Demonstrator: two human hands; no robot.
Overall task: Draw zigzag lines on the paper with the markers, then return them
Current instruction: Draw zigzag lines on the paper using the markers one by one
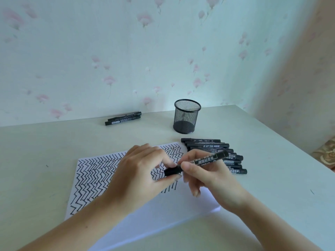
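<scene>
A white sheet of paper [94, 178] lies on the table, covered over most of its left and upper part with black zigzag lines. Above it my right hand [204, 174] grips the barrel of a black marker [208, 158], which points left. My left hand [145, 169] pinches the black cap [173, 171] at the marker's left end. Whether the cap sits fully on the marker cannot be told. Several black markers [215, 147] lie in a row just right of the paper, partly behind my right hand.
A black mesh pen cup [186, 115] stands behind the paper near the wall. Two more black markers [123, 118] lie at the back left by the wall. The table's right edge [290, 142] runs diagonally at the right.
</scene>
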